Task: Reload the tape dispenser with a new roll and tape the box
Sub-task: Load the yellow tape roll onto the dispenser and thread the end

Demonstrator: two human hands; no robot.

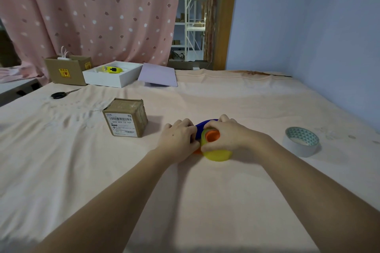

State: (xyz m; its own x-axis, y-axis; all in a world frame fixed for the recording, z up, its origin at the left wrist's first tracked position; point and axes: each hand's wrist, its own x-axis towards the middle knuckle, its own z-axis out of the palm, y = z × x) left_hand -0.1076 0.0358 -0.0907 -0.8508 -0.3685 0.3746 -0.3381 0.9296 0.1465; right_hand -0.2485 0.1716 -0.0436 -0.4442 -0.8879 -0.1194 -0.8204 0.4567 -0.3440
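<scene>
Yellow tape roll [217, 153] sits on the dispenser [205, 127], right hand [230, 135] clamped around it to seat it. Left hand [178, 138] grips the dispenser, steadying it on the worktop [185, 201]; box [125, 117] waits nearby.

Both hands [178, 139] [228, 135] grip the tape dispenser [216, 150] beside the box [125, 118].

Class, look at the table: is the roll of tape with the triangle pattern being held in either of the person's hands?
No: the roll of tape lies alone on the cloth, apart from the right hand and left hand, which both hold the dispenser.
</scene>
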